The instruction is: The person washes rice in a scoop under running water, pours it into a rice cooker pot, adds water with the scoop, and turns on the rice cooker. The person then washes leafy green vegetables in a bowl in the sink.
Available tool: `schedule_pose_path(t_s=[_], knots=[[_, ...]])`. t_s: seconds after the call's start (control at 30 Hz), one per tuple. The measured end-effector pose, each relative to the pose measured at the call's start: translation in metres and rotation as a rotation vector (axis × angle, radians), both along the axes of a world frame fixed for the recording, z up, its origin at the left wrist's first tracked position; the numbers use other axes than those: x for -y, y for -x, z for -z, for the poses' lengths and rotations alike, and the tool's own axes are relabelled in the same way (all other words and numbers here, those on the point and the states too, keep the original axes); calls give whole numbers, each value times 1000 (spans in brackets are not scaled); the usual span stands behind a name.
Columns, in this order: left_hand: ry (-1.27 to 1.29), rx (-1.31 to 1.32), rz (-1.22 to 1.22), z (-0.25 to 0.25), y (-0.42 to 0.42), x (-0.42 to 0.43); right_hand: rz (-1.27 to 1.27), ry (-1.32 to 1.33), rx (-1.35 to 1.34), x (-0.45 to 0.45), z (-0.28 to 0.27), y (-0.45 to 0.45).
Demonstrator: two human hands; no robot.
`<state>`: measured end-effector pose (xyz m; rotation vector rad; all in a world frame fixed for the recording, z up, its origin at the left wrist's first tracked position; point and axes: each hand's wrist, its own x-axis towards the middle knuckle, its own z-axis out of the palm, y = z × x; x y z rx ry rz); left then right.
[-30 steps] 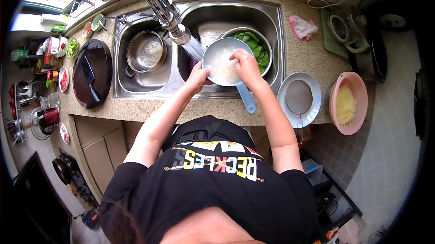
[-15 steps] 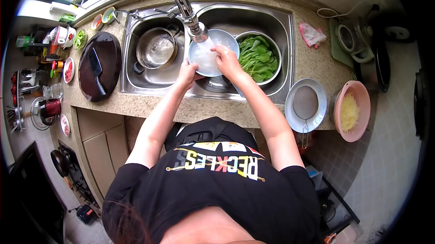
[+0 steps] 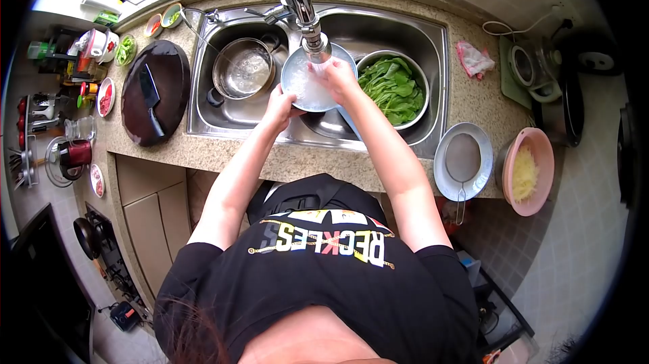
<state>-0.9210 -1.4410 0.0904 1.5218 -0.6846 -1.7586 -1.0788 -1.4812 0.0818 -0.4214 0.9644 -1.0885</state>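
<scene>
A light-blue bowl [image 3: 312,97] is tilted under the running tap [image 3: 316,43], with water in it. A light-blue handle [image 3: 349,123] runs from it below my right wrist. My left hand [image 3: 278,108] is closed on the bowl's near-left rim, thumb on top. My right hand [image 3: 340,81] reaches over the right side, its curled fingers inside under the stream. Whether they hold anything is hidden. Beside it, in the right basin, a metal bowl [image 3: 424,93] holds leafy greens [image 3: 392,90]. A metal pot [image 3: 242,70] with water stands in the left basin.
On the left counter a cleaver [image 3: 149,90] lies on a dark round chopping board [image 3: 138,127]. To the right are a strainer [image 3: 463,158] resting on a blue-white bowl [image 3: 443,185], a pink colander [image 3: 544,185] with pale yellow shreds, and a cloth [image 3: 474,60].
My right hand has moved up within the bowl, closer to the tap outlet. The whole view has shifted slightly. My left hand keeps its hold on the rim.
</scene>
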Motion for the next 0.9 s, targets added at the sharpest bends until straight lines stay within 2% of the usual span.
schedule_pose_path(t_s=[0.03, 0.13, 0.27, 0.5, 0.63, 0.73, 0.9], knots=[[-2, -2, 2, 2, 1, -1, 2, -2, -2, -3, 1, 6], [5, -27, 51, 8, 6, -4, -76, 56, -317, -18, -8, 25], [-35, -40, 129, 1, 24, -13, -6, 177, -419, -40, -20, 56], [-71, -100, 212, 17, 57, -21, 451, 261, -380, -71, -19, 120], [-29, -106, 295, 9, 76, -20, 630, 117, -500, -80, 2, 154], [-18, -99, 372, 5, 87, -13, 575, -7, -302, -85, 23, 170], [-9, -28, 438, -11, 99, -4, 564, -9, -14, -81, 57, 174]])
